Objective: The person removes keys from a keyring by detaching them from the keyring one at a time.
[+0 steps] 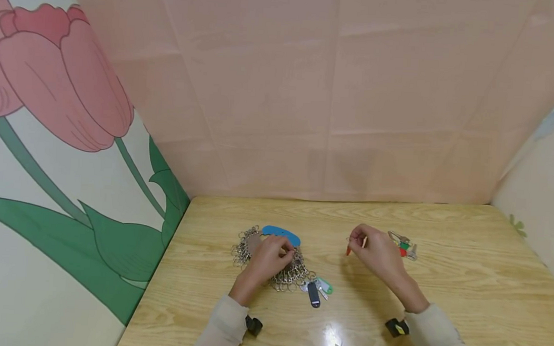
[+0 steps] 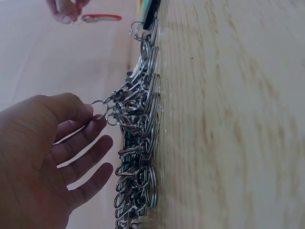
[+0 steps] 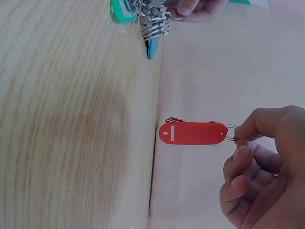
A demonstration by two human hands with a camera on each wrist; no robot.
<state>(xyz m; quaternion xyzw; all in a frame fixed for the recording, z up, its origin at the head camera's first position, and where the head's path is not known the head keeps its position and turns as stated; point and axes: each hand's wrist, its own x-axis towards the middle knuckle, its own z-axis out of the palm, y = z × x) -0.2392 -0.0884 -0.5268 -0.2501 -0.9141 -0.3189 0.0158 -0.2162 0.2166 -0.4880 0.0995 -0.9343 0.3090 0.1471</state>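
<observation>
My left hand point(image 1: 271, 257) pinches a small metal split ring point(image 2: 99, 109) between thumb and forefinger, its other fingers spread. That ring hangs on a bunch of metal clips and rings point(image 2: 138, 129) lying on the table. A blue curved piece point(image 1: 280, 234) shows at the back of the bunch. Off to the right, above the table, my right hand point(image 1: 376, 250) pinches the wire ring of a red key tag point(image 3: 193, 133). Part of a key point(image 3: 173, 119) peeks out behind the tag. Its other fingers are curled.
At the near end of the bunch lie a black key tag point(image 1: 314, 295), a green key tag point(image 1: 325, 286) and keys. Beyond my right hand, more keys point(image 1: 412, 251) lie with a red tag point(image 1: 402, 252) and a green one. A pink sheet point(image 1: 327, 118) rises behind the wooden table point(image 1: 195, 304).
</observation>
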